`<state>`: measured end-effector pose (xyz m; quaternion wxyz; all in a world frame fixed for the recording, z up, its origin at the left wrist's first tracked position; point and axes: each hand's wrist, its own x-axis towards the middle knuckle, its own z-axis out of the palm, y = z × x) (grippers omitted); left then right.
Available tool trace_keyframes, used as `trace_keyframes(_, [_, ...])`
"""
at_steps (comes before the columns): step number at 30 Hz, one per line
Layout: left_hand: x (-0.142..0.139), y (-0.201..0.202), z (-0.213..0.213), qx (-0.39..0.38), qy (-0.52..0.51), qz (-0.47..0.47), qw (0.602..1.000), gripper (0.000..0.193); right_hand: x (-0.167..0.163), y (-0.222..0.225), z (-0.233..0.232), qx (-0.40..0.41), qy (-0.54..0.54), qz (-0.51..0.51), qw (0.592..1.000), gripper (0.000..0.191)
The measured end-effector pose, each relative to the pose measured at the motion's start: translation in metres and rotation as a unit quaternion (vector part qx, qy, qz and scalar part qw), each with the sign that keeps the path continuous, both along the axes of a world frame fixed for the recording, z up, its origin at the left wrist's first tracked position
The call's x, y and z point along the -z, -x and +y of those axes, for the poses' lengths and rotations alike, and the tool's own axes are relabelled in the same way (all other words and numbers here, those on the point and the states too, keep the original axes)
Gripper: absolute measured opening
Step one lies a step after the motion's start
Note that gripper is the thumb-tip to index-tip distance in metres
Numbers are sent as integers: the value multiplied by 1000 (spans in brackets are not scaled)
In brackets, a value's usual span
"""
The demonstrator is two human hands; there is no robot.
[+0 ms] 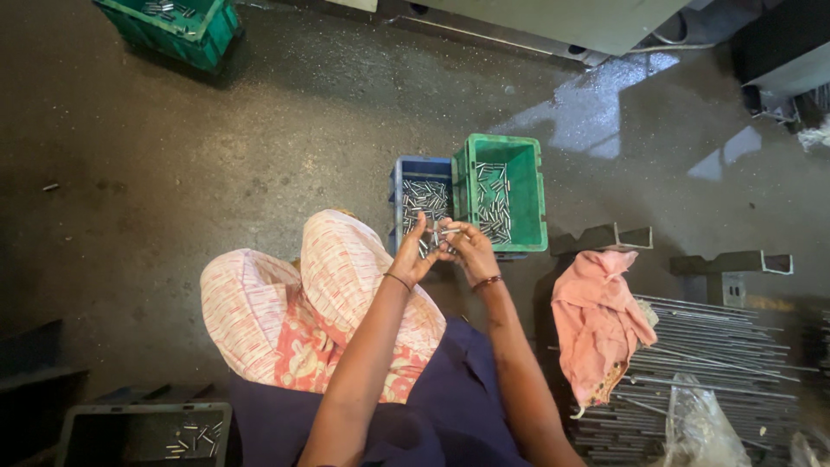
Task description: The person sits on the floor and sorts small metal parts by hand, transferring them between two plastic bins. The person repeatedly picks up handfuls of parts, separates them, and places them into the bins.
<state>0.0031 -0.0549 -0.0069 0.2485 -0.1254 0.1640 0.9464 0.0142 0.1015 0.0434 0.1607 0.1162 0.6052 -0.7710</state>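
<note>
Far-left bins: a green plastic crate (177, 28) is sitting at the top left of the grey concrete floor (259, 147) with a few small metal pieces inside, and a dark grey plastic tray (78, 428) is lying at the bottom left, also holding a scatter of pins.
Lap: the person is sitting over a red-and-white patterned cloth (294, 303) covering the knees.
Left hand (413, 258): it is pinching small shiny metal pins (435, 239) between thumb and fingertips, a thin dark band circling the wrist.
Right hand (469, 246): it is meeting the left hand, fingers curling around the same cluster of pins; how many it is gripping cannot be told.
Pins' place: they are being held in the air just above the near edge of a blue plastic bin (419, 186).
Blue bin: it is carrying a heap of similar pins and is touching a green rectangular plastic bin (527, 195) on its right.
Green bin: more pins are lying along its left side.
Right side: a pink crumpled cloth (596, 320) is draping over a stack of long grey metal rods (726, 355).
</note>
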Motion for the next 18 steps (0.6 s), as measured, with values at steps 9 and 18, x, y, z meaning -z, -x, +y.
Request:
trace_keyframes(9, [-5, -2, -1, 30, 40, 28, 998, 53, -6, 3, -7, -43, -49, 7, 998, 28])
trace_keyframes(18, [-3, 1, -3, 15, 11, 38, 999, 66, 3, 9, 6, -24, 24, 21, 999, 16])
